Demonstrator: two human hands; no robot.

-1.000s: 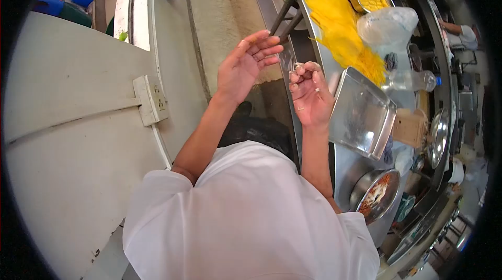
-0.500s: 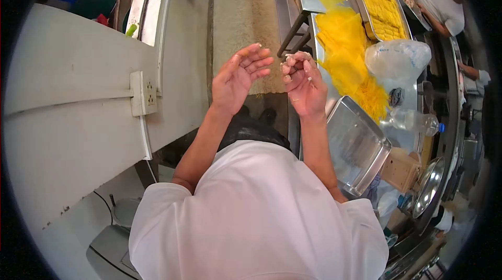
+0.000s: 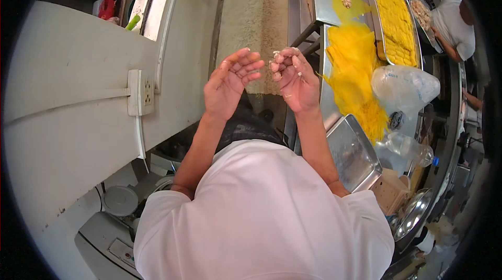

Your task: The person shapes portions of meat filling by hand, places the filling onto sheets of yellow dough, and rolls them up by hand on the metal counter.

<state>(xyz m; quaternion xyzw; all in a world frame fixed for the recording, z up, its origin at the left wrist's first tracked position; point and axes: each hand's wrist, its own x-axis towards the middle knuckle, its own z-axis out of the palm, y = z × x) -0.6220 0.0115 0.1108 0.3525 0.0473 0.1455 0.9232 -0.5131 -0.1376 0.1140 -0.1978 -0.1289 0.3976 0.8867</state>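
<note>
My left hand (image 3: 229,84) is raised palm up in front of my white shirt, its fingers apart and slightly bent, with nothing in it. Close beside it, not touching, is my right hand (image 3: 297,78), palm up with fingers curled; pale sticky bits cling to its fingertips and palm, and it holds no object. To the right of my right hand lie yellow sheets (image 3: 353,70) on a metal table. An upturned or shallow metal tray (image 3: 353,154) rests near my right forearm.
A tray of yellow rolls (image 3: 396,23), a yellow sheet with filling (image 3: 345,0), a plastic bag (image 3: 405,87) and a clear bottle (image 3: 410,149) are on the right. A co-worker (image 3: 454,23) is at the far right. A white wall (image 3: 78,107) stands left.
My hands have shifted slightly left and remain raised. The view has turned, so the tables and trays appear lower, and more of the yellow rolls and the co-worker shows.
</note>
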